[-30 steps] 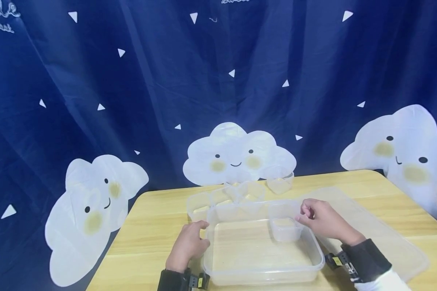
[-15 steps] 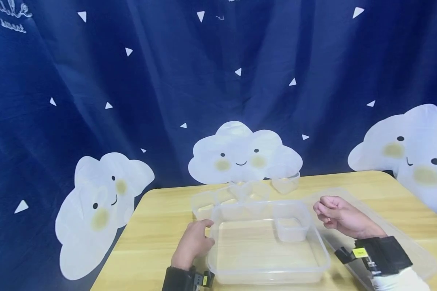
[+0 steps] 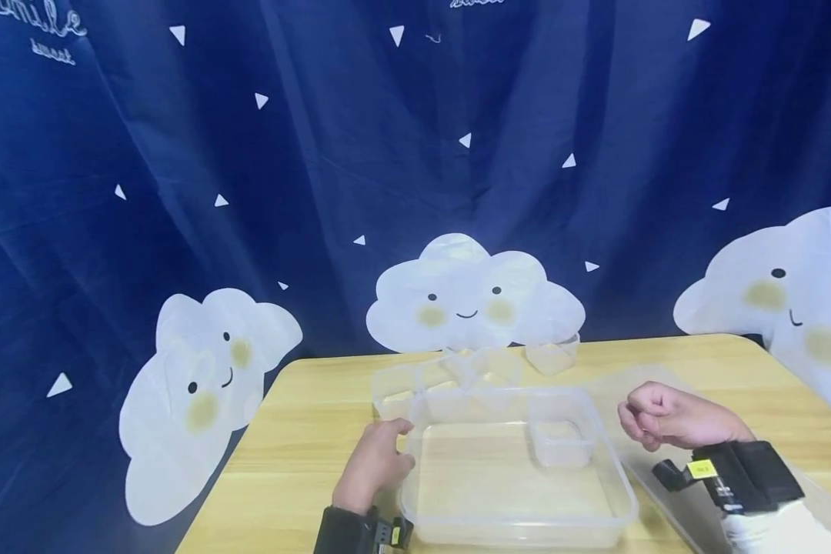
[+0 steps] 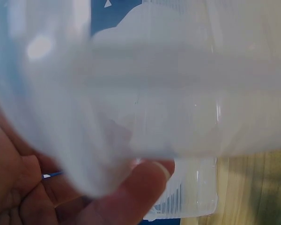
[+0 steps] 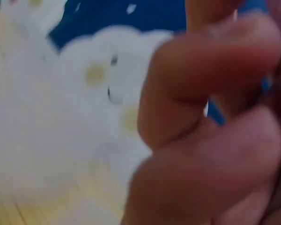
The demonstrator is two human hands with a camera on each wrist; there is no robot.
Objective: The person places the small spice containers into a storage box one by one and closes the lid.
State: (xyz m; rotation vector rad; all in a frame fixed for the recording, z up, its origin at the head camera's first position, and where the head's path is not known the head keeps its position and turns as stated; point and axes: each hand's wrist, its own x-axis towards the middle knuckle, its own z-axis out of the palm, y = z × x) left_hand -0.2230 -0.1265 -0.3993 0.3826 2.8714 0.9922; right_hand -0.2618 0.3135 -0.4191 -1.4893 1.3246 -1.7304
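While the left hand [image 3: 372, 465] works along the left side of the big clear box [image 3: 519, 531], its fingers are loosely bent, index fingertip and thumb up against the outer wall near the far corner; a firm grip doesn't show. Over on the right, the right hand [image 3: 679, 417] hovers with its fingers curled in toward the palm, well apart from the box and above a flat plastic sheet [image 3: 609, 396]. And there's the small tub [image 3: 562, 446], sitting inside the big box, tucked into its far right corner! Just behind the box, a row of clear tubs [image 3: 395, 385] lines up on the wooden table [image 3: 291, 454], with another tub [image 3: 552, 358] off by itself at the table's back edge. Black bands [image 3: 755, 477] wrap both wrists, and behind it all hangs a blue curtain [image 3: 360, 154] with smiling white clouds [image 3: 474, 300].
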